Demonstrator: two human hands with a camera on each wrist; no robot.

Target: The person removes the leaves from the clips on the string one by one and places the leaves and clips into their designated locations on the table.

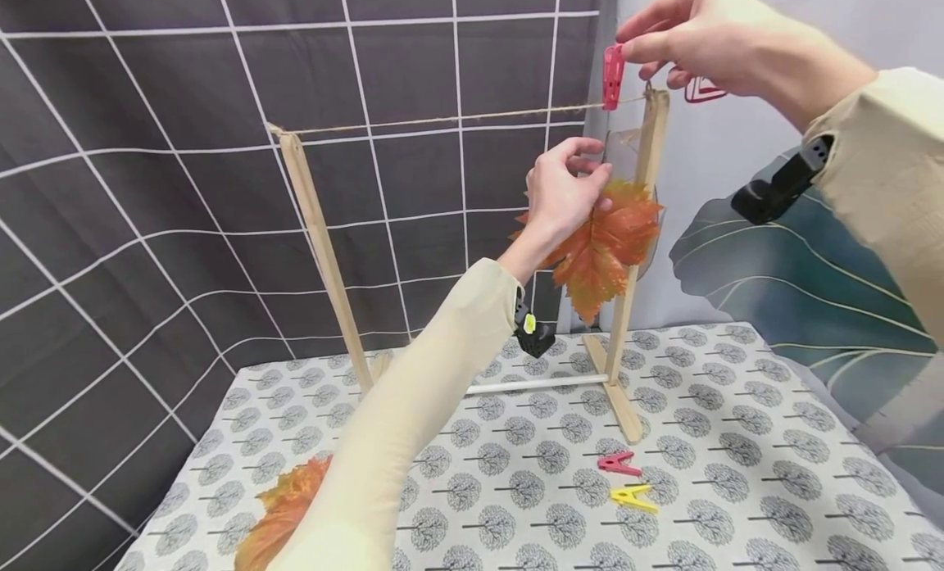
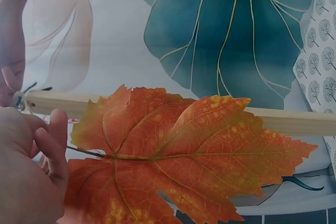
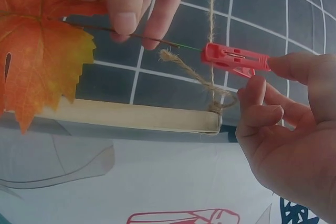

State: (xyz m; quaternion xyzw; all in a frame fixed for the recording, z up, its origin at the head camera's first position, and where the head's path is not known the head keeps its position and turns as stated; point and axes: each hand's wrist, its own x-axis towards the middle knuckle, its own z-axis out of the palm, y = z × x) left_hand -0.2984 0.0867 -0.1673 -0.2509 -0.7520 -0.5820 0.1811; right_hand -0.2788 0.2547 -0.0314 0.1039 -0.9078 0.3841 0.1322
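Note:
My left hand (image 1: 562,184) pinches the thin stem (image 3: 149,39) of an orange artificial maple leaf (image 1: 606,239), which hangs in front of the right wooden post (image 1: 651,141). Above it, my right hand (image 1: 711,38) pinches the handle end of a pink clothespin (image 1: 613,78) between thumb and fingers. The clothespin (image 3: 231,57) sits across the twine (image 1: 442,120) close to its knotted right end. In the right wrist view the stem's green tip meets the clothespin's nose. Seen from the left wrist, the leaf (image 2: 173,153) spreads flat beyond the fingers.
The twine runs between the right post and a left wooden post (image 1: 324,243); a white rod (image 1: 538,384) joins them low down. On the tree-patterned tablecloth (image 1: 531,522) lie a pink clothespin (image 1: 619,464), a yellow clothespin (image 1: 634,498) and another orange leaf (image 1: 283,514), partly behind my left sleeve.

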